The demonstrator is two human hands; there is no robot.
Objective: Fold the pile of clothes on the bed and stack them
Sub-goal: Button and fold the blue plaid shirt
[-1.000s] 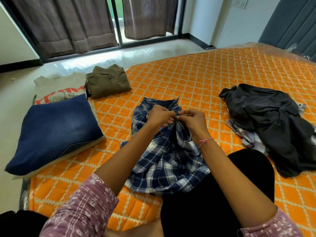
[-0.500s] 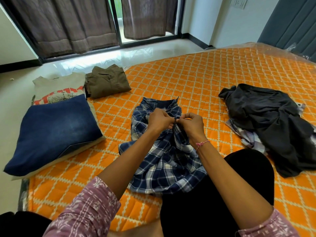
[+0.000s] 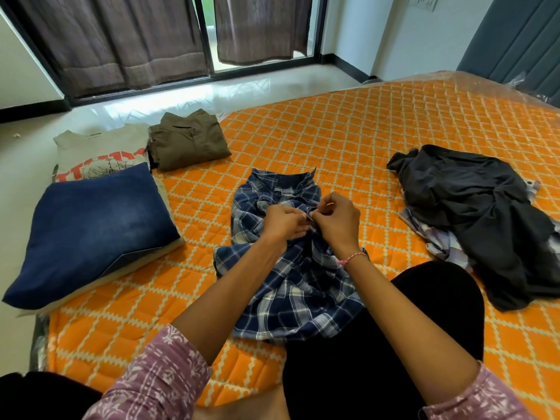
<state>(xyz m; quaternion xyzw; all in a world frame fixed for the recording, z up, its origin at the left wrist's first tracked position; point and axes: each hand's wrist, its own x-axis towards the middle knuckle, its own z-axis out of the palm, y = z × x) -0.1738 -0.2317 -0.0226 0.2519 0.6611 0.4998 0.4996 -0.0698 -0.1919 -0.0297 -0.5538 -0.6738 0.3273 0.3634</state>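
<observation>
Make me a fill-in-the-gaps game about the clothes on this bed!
1. Both hands, left hand and right hand, pinch the front of the ____ checked shirt.
2. The folded jeans lie on the person's ____ side.
3. The unfolded dark pile lies on the ____ side.
4. The bed cover is ____ with a pale diamond pattern.

Missing words: blue, left, right, orange

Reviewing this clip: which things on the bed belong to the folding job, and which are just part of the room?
Part of the job:
- blue plaid shirt, pinched by left hand and right hand
- unfolded dark pile
- folded jeans
- folded printed tee
- folded olive garment

Just there:
- orange mattress
- curtains
</observation>
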